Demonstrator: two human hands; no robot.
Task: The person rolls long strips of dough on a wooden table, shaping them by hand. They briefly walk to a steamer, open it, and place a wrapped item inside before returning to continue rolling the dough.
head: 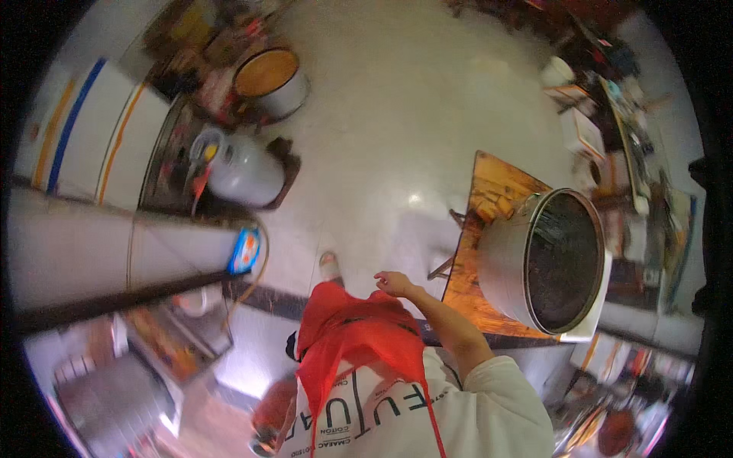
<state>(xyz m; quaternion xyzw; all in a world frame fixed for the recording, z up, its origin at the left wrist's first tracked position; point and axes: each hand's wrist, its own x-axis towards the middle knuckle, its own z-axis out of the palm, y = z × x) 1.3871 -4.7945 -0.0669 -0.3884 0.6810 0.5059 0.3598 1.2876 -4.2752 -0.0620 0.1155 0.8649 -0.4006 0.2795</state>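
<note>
My right hand [392,283] hangs in front of a red apron [358,320], its fingers loosely curled and a little apart, with nothing seen in it. My left hand is not in view; a blurred reddish-brown shape at the lower left cannot be made out. To the right of my right hand stands a wooden table [464,286] with a scorched-looking top. A large metal pot [504,269] with a dark interior or contents rests on it. One shoe [328,260] shows on the pale floor ahead of the apron.
A pale grey drum [246,172] stands at the left, with a wide pot [280,97] of orange-brown contents beyond it. A wall end [189,252] bearing a blue sign [245,251] juts in nearby. White boxes [581,134] line the right side. A dark threshold [275,300] crosses the floor.
</note>
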